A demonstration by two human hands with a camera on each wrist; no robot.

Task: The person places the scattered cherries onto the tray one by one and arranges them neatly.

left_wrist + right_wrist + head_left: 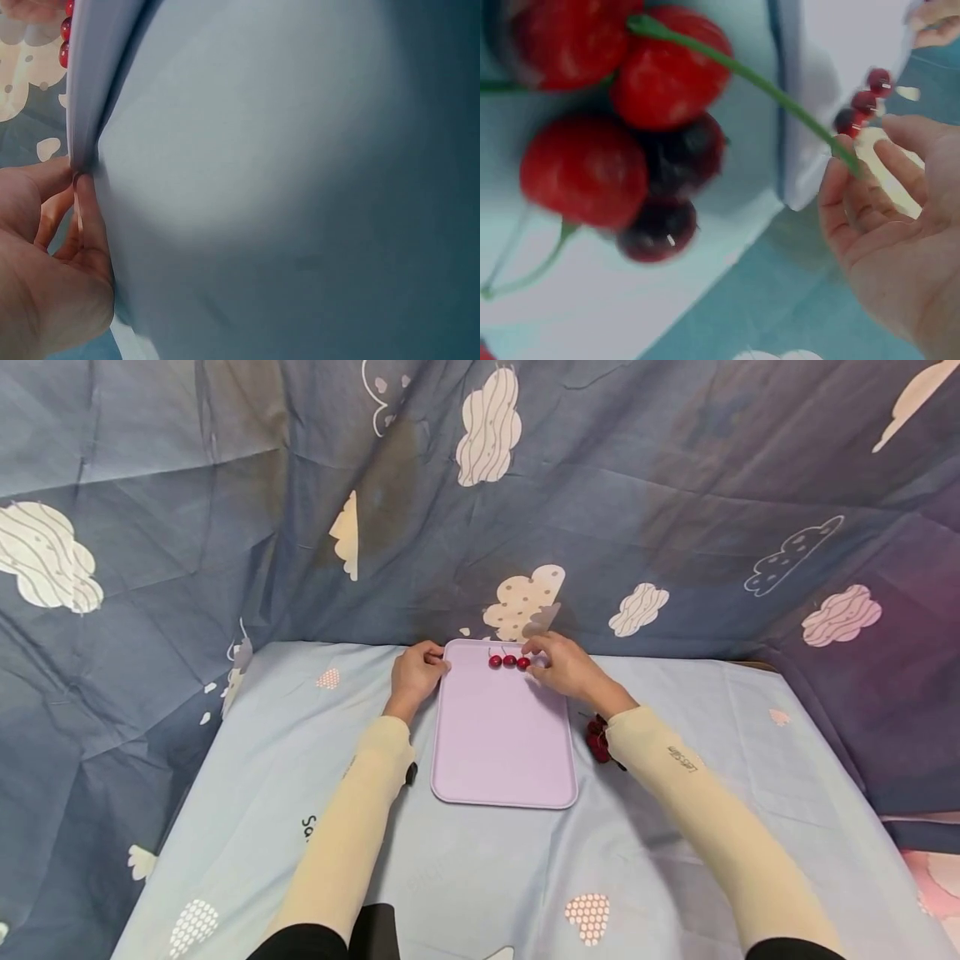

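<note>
Three red cherries (510,661) are lying in a row near the far edge of a lilac tray (504,735); the right hand (567,668) is partly masking the rightmost, finger and thumb flanking it, and I cannot tell whether they are gripping. The left hand (416,675) is pinching the tray's left rim near the far corner. Just right of the tray, the right sleeve (697,793) is covering part of a cherry pile (597,745), blurring and running out of frame in the right wrist view. Behind, a cloud-printed curtain (420,527) is hanging.
</note>
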